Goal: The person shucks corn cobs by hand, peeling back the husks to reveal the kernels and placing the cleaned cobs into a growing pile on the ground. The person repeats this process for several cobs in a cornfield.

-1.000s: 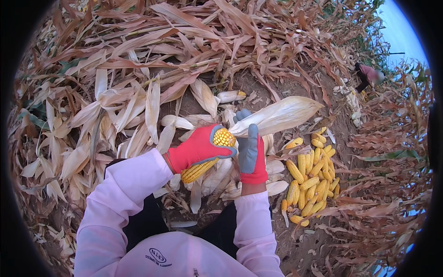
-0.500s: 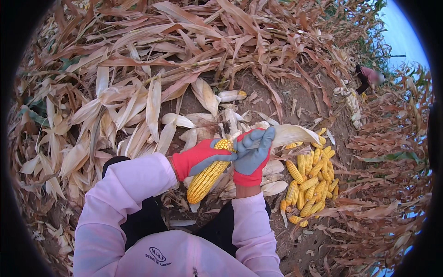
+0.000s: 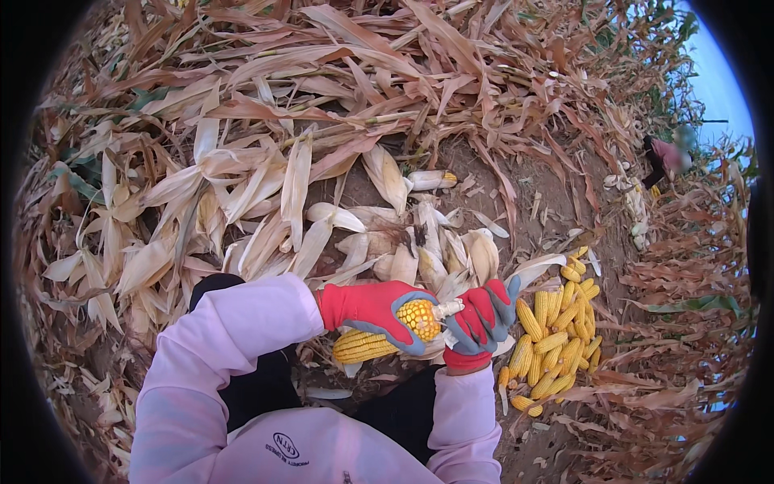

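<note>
My left hand, in a red and grey glove, is wrapped round a bare yellow corn cob. The cob's thick end and pale stalk stub point toward my right hand. Beside that stub, my right hand has its gloved fingers curled closed on a pale corn husk, whose leaf sticks out beyond the fingers. The part of the husk inside the fist is hidden.
A pile of husked yellow cobs lies on the soil to the right. Unhusked ears and loose husks lie ahead and left. Dry stalks cover the far ground. Another person is at the far right.
The cob has turned, its stub end now toward my right hand. My right hand has moved right and down, its fingers now curled. The view has shifted slightly.
</note>
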